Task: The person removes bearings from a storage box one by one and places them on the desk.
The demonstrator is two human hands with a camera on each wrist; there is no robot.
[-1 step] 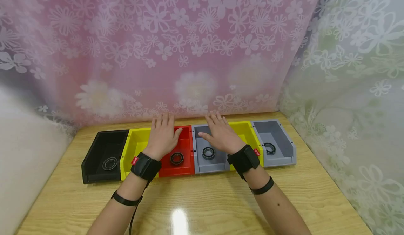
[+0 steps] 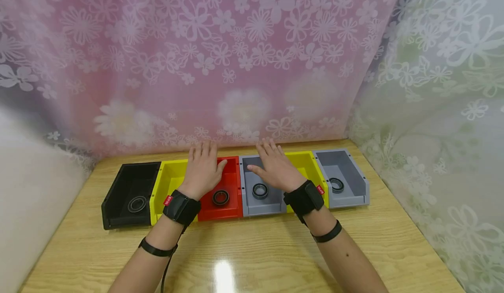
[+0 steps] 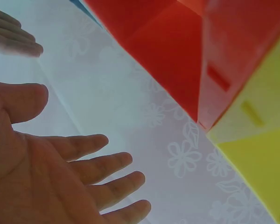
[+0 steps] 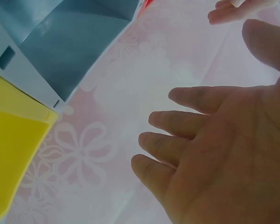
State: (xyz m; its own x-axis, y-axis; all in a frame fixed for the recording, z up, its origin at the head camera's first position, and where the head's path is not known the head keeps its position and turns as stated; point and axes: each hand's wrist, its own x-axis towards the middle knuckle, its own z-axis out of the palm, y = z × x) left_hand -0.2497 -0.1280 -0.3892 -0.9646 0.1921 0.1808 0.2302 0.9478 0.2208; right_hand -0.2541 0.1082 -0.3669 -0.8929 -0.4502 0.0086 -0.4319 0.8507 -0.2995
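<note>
My left hand (image 2: 202, 170) is held, fingers straight, above the left yellow bin (image 2: 170, 177) and the red bin (image 2: 232, 179). Its palm shows bare in the left wrist view. Over the middle grey bin (image 2: 249, 166) and the right yellow bin (image 2: 309, 164) is my right hand (image 2: 275, 166), fingers extended and palm bare. Ring-shaped ball bearings lie in several bins: one bearing (image 2: 214, 198) in the red bin, another bearing (image 2: 253, 191) in the middle grey one. The hands and wrists hide parts of both yellow bins.
At the row's left end, a black bin (image 2: 112, 197) contains a dark bearing (image 2: 130, 205). The rightmost grey bin (image 2: 356, 188) holds a bearing (image 2: 341, 185). The bins stand side by side on a wooden table (image 2: 252, 249), before a flowered curtain (image 2: 252, 78). A cable hangs by the left forearm.
</note>
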